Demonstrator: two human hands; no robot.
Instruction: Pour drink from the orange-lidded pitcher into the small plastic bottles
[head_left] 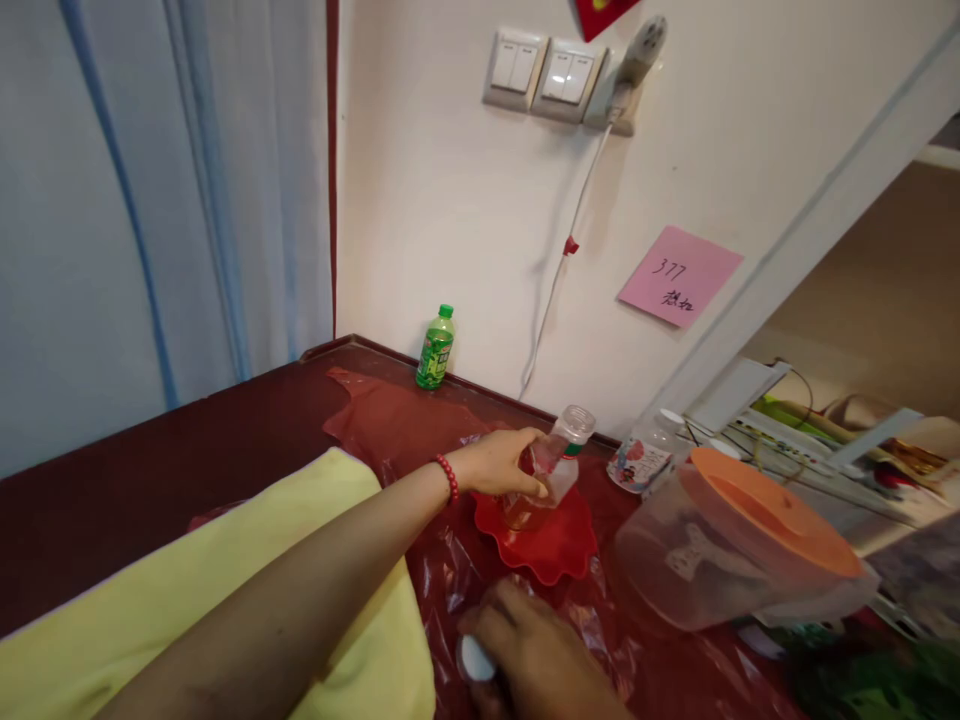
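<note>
My left hand (499, 462), with a red bead bracelet at the wrist, is closed around a clear plastic bottle (576, 425). Its open-looking neck points up and to the right, and fingers hide part of its body. Below it lies a red plate (555, 556) with a wavy rim; something clear and amber-tinted shows there under the hand, too hidden to name. Nearer to me, my right hand (536, 635) is curled around a white round cap (476, 659), somewhat blurred. A yellow cloth (225, 590) lies beneath my left forearm.
A green-capped drink bottle (436, 350) stands against the wall. On the right are a clear pitcher with an orange lid (772, 510) and a labelled clear jar (645, 455). Crinkled red plastic sheeting (450, 580) covers part of the dark red table. A white cord (559, 270) hangs down the wall.
</note>
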